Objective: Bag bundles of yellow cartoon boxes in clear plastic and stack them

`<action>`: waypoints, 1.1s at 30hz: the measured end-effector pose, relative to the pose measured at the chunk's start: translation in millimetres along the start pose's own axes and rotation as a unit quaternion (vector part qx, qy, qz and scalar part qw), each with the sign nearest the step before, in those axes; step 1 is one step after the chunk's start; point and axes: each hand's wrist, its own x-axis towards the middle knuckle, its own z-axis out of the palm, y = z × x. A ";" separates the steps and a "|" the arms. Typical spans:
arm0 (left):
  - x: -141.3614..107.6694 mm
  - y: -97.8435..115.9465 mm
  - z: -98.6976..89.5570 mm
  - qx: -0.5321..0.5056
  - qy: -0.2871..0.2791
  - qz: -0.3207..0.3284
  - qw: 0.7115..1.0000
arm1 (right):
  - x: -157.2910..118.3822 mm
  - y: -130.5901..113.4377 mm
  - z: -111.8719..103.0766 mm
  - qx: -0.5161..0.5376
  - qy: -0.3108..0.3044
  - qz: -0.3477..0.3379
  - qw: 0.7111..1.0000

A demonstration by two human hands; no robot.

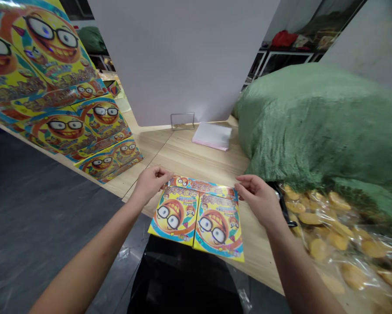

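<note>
A colourful cardboard display box [196, 218], printed with grinning cartoon faces in glasses, lies at the front edge of the wooden table, its near part reaching over the edge. Its two large panels are split by a seam, with a narrow printed strip along the far side. My left hand [152, 181] pinches the far left corner between thumb and fingers. At the far right corner, my right hand [256, 196] has its thumb and fingertips closed on the edge. Whether anything is inside the box, I cannot tell.
Similar boxes [66, 126] are stacked at the left. Beyond are a white board [185, 61], a wire stand [182, 122] and clear plastic bags [212, 136]. A large green sack [313, 122] and wrapped yellow pieces [338, 237] occupy the right. A black seat [185, 279] is below.
</note>
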 end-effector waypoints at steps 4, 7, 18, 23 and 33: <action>0.0 -1.5 -0.4 0.061 0.018 0.032 0.997 | -2.2 -3.2 1.7 -0.059 0.026 -0.031 0.997; -0.3 -2.4 -1.1 0.090 0.031 0.049 0.994 | -4.4 -5.4 2.6 -0.099 0.034 -0.045 0.993; -8.5 -1.8 2.0 0.211 0.079 0.108 0.968 | -16.4 -9.0 12.9 -0.303 0.082 -0.183 0.932; -2.2 -7.5 -12.2 0.182 0.094 0.113 0.972 | -14.1 -12.3 -1.7 -0.317 0.131 -0.174 0.923; 0.1 -1.9 23.9 0.086 -0.040 -0.014 0.995 | -34.9 -30.8 23.9 -0.417 -0.152 -0.254 0.859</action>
